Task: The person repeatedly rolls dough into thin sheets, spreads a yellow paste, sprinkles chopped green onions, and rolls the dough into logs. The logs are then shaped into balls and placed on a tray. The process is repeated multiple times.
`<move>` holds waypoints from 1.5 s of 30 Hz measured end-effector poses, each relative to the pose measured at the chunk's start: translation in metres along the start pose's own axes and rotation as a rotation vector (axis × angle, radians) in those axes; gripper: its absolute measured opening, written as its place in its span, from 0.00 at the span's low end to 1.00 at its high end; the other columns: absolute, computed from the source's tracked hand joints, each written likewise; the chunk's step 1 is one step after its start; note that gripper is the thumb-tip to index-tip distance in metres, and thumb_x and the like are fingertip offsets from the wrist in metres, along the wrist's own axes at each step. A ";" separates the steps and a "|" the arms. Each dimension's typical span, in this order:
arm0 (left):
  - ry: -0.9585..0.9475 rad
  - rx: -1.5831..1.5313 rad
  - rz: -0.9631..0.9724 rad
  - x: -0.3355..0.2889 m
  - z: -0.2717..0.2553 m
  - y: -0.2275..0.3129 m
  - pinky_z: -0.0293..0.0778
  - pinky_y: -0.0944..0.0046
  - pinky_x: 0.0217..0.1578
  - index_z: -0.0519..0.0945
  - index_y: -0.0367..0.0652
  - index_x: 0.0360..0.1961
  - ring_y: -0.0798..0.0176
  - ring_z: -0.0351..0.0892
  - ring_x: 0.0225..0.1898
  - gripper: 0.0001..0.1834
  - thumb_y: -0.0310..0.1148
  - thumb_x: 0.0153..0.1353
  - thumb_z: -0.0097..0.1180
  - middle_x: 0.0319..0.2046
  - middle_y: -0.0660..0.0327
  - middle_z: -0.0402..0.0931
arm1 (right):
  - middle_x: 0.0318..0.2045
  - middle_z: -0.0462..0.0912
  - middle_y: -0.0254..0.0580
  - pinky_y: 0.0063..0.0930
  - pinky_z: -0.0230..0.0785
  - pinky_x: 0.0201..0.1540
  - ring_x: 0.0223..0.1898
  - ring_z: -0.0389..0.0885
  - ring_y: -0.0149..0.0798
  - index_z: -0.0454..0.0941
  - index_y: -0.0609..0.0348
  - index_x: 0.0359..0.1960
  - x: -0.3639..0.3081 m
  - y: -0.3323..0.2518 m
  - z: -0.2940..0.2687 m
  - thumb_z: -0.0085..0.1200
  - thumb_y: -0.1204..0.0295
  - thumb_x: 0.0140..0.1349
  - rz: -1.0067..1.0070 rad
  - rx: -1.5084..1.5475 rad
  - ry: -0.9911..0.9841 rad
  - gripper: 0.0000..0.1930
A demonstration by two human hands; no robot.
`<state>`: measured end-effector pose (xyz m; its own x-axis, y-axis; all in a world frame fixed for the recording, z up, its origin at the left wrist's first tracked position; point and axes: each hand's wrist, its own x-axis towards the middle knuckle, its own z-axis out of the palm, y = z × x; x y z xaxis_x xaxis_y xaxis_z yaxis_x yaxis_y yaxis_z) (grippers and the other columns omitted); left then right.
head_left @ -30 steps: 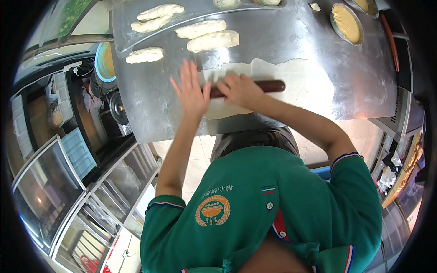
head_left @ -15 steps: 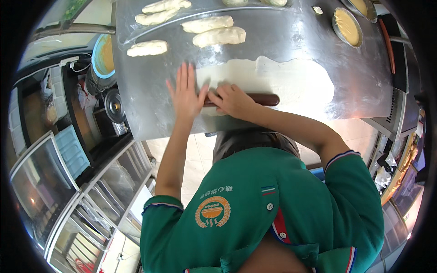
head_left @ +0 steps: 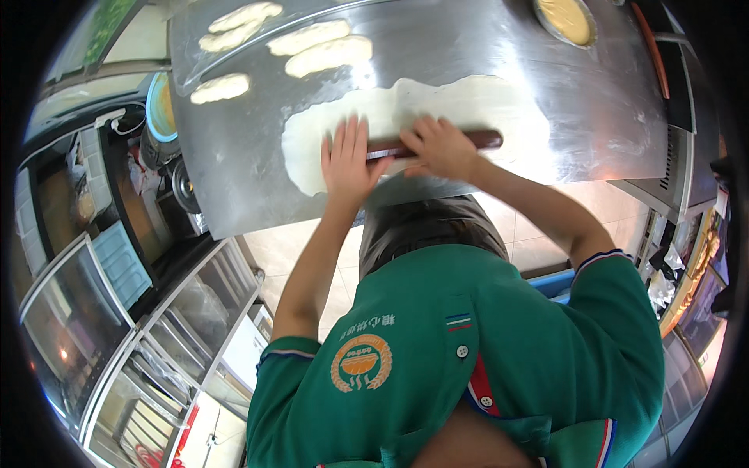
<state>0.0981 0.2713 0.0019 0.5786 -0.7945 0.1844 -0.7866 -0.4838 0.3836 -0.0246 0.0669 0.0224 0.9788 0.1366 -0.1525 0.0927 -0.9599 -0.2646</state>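
A pale, thin sheet of dough lies spread across the metal table, its edges uneven. On it rests a dark brown rolling pin, set nearly crosswise in front of me. My right hand is bent over the middle of the pin, fingers curled on it. My left hand lies flat on the dough at the pin's left end, fingers stretched, with the thumb close to or touching that end. Behind the sheet, several elongated dough pieces sit at the far left, apart from both hands.
The metal table ends just in front of my body. At its far right stands a round bowl of yellow filling. A blue-rimmed basin is beyond the left edge. Glass-fronted cabinets stand at lower left.
Both hands and the rolling pin have shifted right along the dough. My left hand, earlier at the sheet's left end, now lies on the sheet. The view has also shifted.
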 end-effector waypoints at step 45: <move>-0.057 0.117 0.254 0.153 0.069 0.108 0.41 0.27 0.72 0.57 0.41 0.77 0.47 0.55 0.77 0.49 0.57 0.63 0.60 0.79 0.48 0.48 | 0.50 0.77 0.43 0.38 0.67 0.52 0.52 0.75 0.47 0.70 0.53 0.65 -0.124 0.123 -0.007 0.58 0.53 0.64 0.198 -0.194 0.289 0.30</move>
<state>0.0871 0.0723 0.0092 0.3490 -0.9135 0.2088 -0.9264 -0.3027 0.2242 -0.1336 -0.0694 0.0151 0.9897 -0.1035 0.0988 -0.0970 -0.9929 -0.0684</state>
